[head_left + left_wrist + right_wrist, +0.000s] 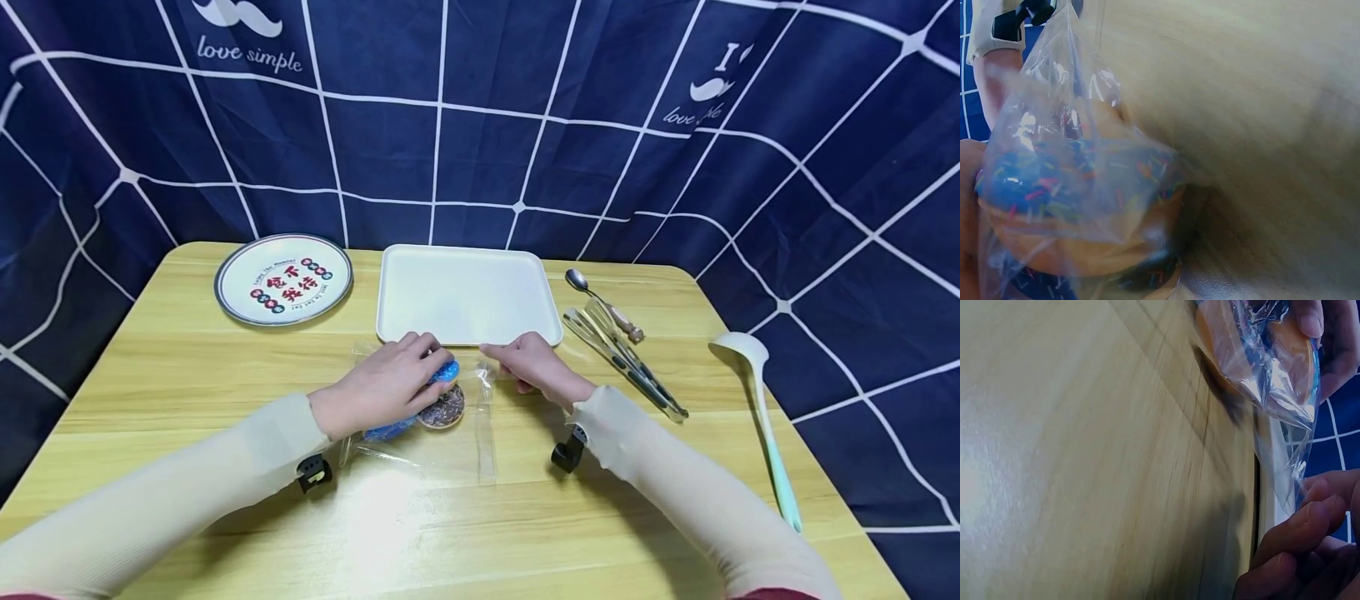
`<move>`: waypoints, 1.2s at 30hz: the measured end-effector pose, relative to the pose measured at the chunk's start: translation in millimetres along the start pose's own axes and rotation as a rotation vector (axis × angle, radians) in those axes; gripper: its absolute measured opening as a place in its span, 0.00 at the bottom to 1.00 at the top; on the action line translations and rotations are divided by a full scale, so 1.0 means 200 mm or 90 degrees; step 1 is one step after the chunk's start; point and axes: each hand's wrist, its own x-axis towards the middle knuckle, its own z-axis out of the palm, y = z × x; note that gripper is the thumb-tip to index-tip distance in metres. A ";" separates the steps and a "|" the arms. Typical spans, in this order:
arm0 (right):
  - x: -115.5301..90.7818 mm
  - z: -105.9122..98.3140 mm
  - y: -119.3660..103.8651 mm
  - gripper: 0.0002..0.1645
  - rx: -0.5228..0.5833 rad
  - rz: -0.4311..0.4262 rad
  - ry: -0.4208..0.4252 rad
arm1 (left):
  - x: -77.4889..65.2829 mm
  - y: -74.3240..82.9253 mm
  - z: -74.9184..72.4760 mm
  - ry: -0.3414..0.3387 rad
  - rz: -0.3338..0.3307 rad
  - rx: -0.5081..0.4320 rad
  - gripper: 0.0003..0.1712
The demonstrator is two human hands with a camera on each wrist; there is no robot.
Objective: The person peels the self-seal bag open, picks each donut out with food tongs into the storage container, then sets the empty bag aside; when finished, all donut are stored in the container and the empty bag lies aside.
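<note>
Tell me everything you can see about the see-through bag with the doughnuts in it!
The bag looks like thin, clear, shiny plastic, crinkled and drawn to a narrow end. Inside, I see a blue-topped doughnut with colourful sprinkles and a brown-topped doughnut. It's over the wooden-looking table, on the near side of the white tray. The left hand grips it around the doughnuts, and the right hand pinches its narrow end. I can't tell whether it's open.

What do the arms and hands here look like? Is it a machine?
No, they are a person's. The left hand and right hand are bare, without gloves. Long, plain cream sleeves reach the wrists, with dark red fabric just showing at the picture's bottom edge. A small black camera is worn at each wrist.
</note>
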 end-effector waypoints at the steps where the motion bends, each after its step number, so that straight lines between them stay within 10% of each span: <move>1: 0.00 0.00 0.00 0.35 0.001 0.001 -0.003 | 0.00 0.00 0.00 0.000 0.000 0.002 0.22; 14: -0.02 -0.06 0.02 0.19 0.081 -0.001 -0.082 | -0.01 0.00 0.00 0.002 -0.002 0.000 0.22; 36: 0.06 -0.21 0.20 0.21 0.156 -0.021 -0.247 | -0.02 -0.01 0.00 -0.008 -0.001 -0.023 0.23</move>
